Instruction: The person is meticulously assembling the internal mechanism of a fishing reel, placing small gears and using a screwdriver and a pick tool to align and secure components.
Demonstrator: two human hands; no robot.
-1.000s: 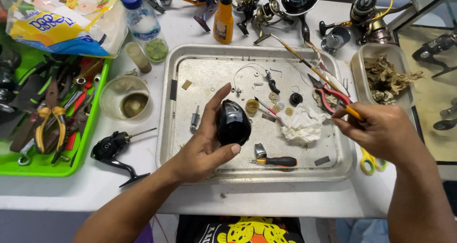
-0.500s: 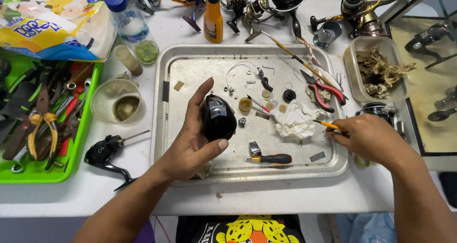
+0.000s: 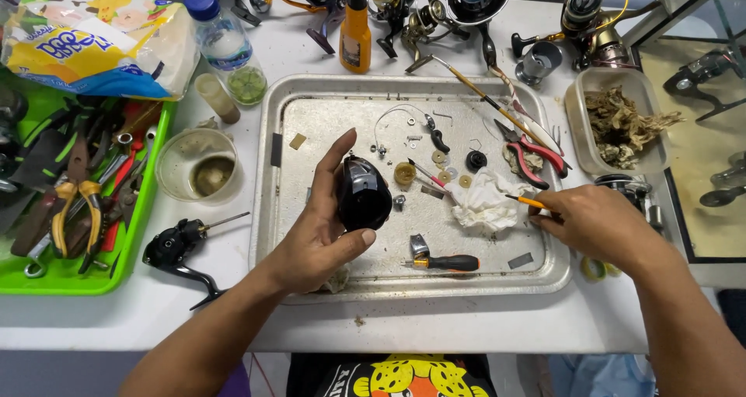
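1. We see a glossy black reel body.
2. Silver-grey metal tray, scuffed and stained.
3. White worktop.
4. Bright green bin at left.
5. Pliers with red handles.
6. Screwdriver with black grip, orange collar.
7. Orange bottle, black cap.
8. Crumpled white tissue.
9. Clear bottle, blue cap.
10. Yellow, blue and white printed bag.
11. Thin orange stick.
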